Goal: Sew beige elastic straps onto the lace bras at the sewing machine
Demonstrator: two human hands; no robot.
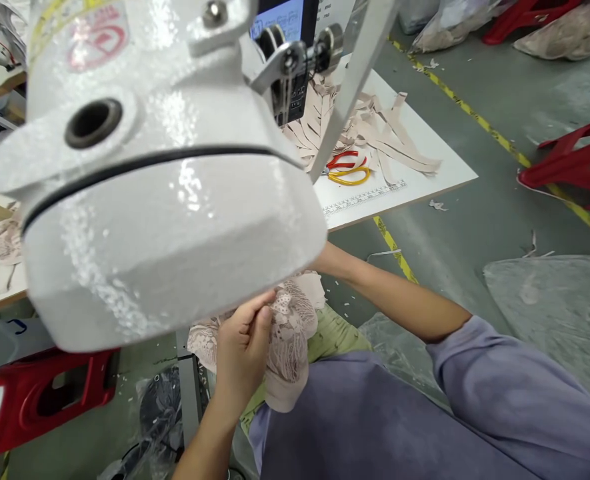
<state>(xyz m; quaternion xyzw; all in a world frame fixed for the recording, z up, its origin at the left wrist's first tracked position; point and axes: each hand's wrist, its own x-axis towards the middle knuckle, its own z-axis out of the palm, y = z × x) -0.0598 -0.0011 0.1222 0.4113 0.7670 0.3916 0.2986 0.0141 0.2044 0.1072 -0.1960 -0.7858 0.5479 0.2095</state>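
My left hand [245,340] is closed on a piece of pale pink lace fabric [289,327], thumb and fingers pinched together near its upper edge. The lace hangs in folds over my lap, and part of it shows to the left of the hand. Just above is the white head of a sewing machine [175,247], which covers the needle area and the upper end of the fabric. My right forearm reaches in from the right; the right hand itself is hidden behind the machine head, so its fingers cannot be seen.
On the white table [425,190] behind the machine lie beige fabric strips [389,133], scissors with red and yellow handles [349,175] and a printed ruler scale [365,198]. Red stools [575,167] and plastic bags [555,320] stand or lie around on the floor.
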